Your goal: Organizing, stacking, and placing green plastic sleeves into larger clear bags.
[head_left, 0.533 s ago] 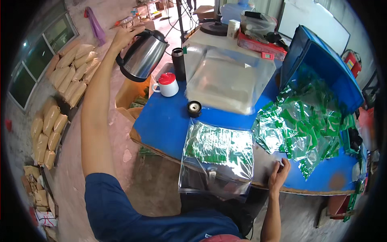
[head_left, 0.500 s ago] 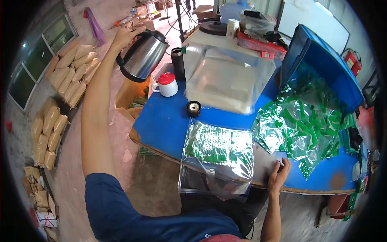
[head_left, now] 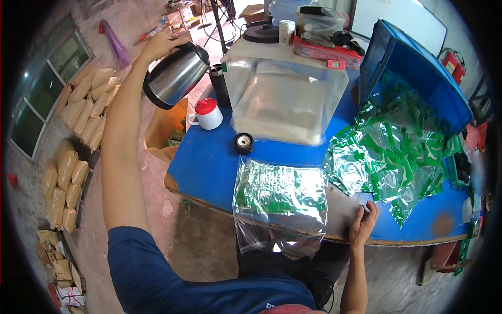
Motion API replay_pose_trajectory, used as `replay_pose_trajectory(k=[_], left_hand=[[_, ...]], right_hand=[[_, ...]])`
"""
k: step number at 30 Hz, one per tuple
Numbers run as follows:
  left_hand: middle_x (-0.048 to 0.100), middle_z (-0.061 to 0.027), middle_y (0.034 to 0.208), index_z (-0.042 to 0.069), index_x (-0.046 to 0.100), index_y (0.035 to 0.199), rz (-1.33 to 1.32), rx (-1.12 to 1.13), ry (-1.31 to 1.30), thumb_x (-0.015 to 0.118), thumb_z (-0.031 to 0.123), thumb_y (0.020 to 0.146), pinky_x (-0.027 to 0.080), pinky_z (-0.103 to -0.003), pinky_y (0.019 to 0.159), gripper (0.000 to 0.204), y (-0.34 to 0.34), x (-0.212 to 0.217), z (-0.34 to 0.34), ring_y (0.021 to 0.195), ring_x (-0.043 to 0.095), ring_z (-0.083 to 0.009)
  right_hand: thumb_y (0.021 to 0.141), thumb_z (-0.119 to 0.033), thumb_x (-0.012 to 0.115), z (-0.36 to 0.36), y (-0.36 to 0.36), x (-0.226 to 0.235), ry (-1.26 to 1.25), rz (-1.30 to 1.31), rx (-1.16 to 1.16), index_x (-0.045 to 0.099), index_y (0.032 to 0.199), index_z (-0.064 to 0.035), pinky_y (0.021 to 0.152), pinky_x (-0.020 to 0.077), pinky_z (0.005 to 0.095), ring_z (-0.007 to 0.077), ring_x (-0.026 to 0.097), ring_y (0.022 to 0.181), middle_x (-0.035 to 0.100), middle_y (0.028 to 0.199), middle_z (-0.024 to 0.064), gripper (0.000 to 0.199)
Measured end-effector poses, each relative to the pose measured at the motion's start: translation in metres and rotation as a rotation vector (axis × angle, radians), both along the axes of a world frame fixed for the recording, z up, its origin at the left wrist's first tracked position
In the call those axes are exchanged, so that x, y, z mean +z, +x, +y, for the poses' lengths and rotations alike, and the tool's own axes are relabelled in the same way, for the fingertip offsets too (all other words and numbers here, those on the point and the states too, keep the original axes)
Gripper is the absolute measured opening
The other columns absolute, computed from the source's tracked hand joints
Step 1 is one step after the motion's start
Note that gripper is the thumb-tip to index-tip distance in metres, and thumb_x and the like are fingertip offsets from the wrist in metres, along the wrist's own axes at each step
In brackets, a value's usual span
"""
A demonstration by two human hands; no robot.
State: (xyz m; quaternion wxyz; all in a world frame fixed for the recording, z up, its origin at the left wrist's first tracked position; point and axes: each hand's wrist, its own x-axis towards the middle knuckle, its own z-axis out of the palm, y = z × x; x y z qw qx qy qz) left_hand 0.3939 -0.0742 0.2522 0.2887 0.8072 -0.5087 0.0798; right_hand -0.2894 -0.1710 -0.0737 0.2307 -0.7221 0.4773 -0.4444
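Steel kettle (head_left: pixel 175 76) hangs at the far left, off the table's left edge, tilted with its spout down toward the white mug with the red lid (head_left: pixel 207 114) that stands on the blue table (head_left: pixel 209 162) near that corner. My left hand (head_left: pixel 159 44) is clenched around the kettle's handle from above, arm stretched far out. The kettle is above and to the left of the mug, apart from it; I cannot tell whether anything is coming out of the spout.

My right hand (head_left: pixel 364 222) rests at the near edge of the table, fingers loosely spread and pressing on the right end of a clear plastic bag (head_left: pixel 280 201) that holds green-printed packets and hangs partly over the near edge. It grasps nothing that I can see.

To handle the kettle well from here, I judge the wrist should stay firm and the tilt change slowly, since the arm is at full reach and the weight sits far from the body. The red lid looks seated on the mug, so the spout must not be tipped further over it. A dark tumbler (head_left: pixel 219 83) stands just beyond the mug, and a small roll of tape (head_left: pixel 243 142) lies to its right; both are close enough to knock. A heap of green packets (head_left: pixel 397 157) lies at the right.
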Motion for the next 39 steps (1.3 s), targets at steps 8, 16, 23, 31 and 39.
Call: replay_pose_trajectory(k=[8,16,23,31,39], left_hand=[[0.068,-0.0046,0.071,0.004,0.077,0.093,-0.125,0.156,0.228,0.074,0.058,0.081,0.048,-0.031,0.06,0.056,0.005,0.023,-0.006,0.061,0.061,-0.0121],[0.062,-0.0006,0.063,0.007,0.078,0.087,-0.067,0.114,0.17,0.076,0.058,0.078,0.041,-0.029,0.049,0.052,0.0,0.032,-0.007,0.052,0.054,-0.0109],[0.059,-0.0015,0.058,0.007,0.077,0.081,-0.078,0.106,0.157,0.075,0.058,0.079,0.038,-0.028,0.045,0.051,-0.011,0.035,-0.009,0.05,0.053,-0.0106],[0.059,-0.003,0.056,0.004,0.077,0.08,-0.142,0.102,0.182,0.073,0.059,0.08,0.041,-0.031,0.051,0.055,-0.014,0.038,-0.011,0.05,0.054,-0.0126],[0.059,-0.0032,0.055,0.003,0.074,0.071,-0.11,0.081,0.147,0.076,0.056,0.077,0.04,-0.03,0.052,0.054,-0.012,0.034,-0.014,0.05,0.054,-0.0127]], right_hand=[[0.102,-0.012,0.055,-0.001,0.0,-0.001,-0.016,0.022,0.005,0.052,0.127,0.0039,0.085,0.0506,0.0327,0.0254,0.058,0.106,0.051,0.13,0.017,0.03],[0.1,-0.012,0.057,-0.001,0.0,0.0,0.007,-0.047,0.014,0.053,0.127,0.003,0.09,0.0501,0.0355,0.0297,0.057,0.11,0.052,0.129,0.0181,0.031],[0.101,-0.018,0.057,-0.002,-0.001,-0.002,0.002,-0.011,-0.003,0.054,0.126,0.003,0.089,0.0495,0.0358,0.03,0.057,0.109,0.053,0.129,0.0183,0.033],[0.101,-0.016,0.057,-0.002,-0.001,-0.001,0.015,-0.037,-0.001,0.054,0.127,0.0029,0.09,0.0495,0.0362,0.0304,0.057,0.11,0.052,0.129,0.0185,0.032],[0.1,-0.013,0.057,-0.002,0.001,-0.001,0.029,-0.05,-0.003,0.054,0.126,0.003,0.091,0.0501,0.0359,0.0302,0.058,0.111,0.052,0.13,0.0179,0.031]])
